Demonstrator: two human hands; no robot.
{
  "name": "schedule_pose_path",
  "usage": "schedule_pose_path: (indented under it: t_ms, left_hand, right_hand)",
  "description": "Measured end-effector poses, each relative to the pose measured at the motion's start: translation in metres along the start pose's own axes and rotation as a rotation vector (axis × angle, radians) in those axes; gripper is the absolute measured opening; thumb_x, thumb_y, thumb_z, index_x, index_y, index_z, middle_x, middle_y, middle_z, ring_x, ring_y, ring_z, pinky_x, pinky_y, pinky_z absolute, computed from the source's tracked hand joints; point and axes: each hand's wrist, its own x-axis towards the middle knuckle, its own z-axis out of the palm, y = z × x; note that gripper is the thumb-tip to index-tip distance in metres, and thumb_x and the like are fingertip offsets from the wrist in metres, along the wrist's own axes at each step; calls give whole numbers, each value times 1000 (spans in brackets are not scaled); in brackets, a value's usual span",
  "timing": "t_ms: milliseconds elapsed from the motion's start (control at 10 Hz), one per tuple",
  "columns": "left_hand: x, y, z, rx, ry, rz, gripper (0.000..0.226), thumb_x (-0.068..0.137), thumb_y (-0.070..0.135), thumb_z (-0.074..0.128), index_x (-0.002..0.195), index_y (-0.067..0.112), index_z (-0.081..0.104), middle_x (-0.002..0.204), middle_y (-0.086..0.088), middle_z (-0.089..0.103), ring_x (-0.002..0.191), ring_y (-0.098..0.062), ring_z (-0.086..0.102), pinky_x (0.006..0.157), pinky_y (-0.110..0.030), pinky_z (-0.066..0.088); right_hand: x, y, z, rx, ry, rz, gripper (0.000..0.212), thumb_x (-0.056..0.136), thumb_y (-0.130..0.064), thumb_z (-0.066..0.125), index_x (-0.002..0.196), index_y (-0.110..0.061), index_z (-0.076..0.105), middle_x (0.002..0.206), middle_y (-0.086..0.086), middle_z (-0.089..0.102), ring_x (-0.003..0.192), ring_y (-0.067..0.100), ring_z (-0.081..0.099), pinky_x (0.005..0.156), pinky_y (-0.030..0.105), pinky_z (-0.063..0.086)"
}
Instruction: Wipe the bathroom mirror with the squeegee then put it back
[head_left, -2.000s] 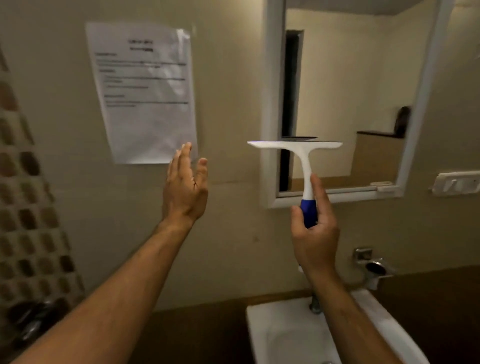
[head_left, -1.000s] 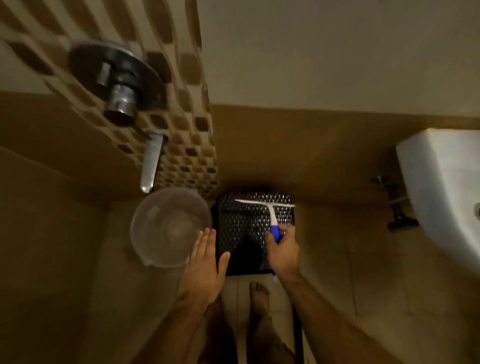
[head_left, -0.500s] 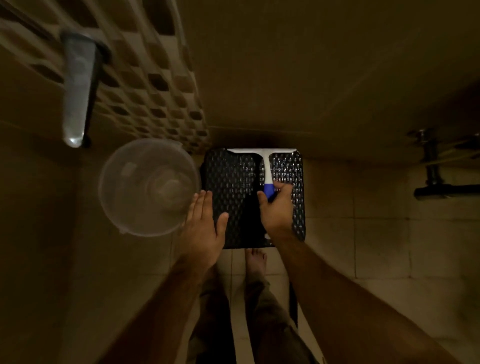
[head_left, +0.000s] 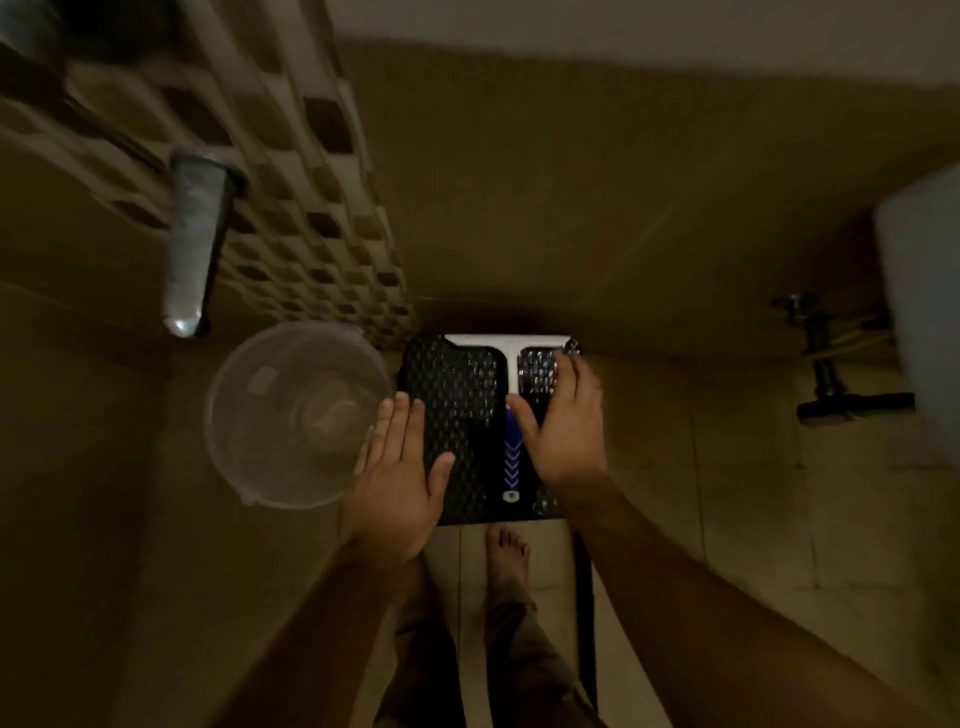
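both hands had straight, relaxed fingers: left hand (head_left: 395, 483) hovered at the stool's (head_left: 457, 410) left edge; right hand (head_left: 563, 426) flanked the squeegee (head_left: 510, 410), gripping nothing.

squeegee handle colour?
Blue with pale chevron marks, white neck; squeegee seen in the head view.

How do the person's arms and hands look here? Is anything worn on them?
Both forearms are bare up to the frame's edge: no sleeves show. The left hand and the right hand wear no gloves, and I see no watch, ring or bracelet, though the light is dim. The feet are bare too.
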Motion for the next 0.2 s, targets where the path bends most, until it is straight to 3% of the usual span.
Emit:
schedule_pose_path:
  t_ms: [100,200]
  left_hand:
    - [12,14,-59,86,142,89,70,96,55,24,152,14,15,159,-5,6,147,-16,-3,119,-38,12]
    - [16,32,-127,158,231,206,74,95,53,33,152,11,14,159,-9,6,147,-20,-1,119,-39,7]
  right_hand:
    - [7,-29,-51,-133,205,-200,83,92,-60,46,152,-7,23,160,18,18,150,38,4,121,50,7]
    - [10,-62,-110,-108,327,-238,90,91,-64,43,154,-8,12,163,17,5,150,36,-8,120,53,-2]
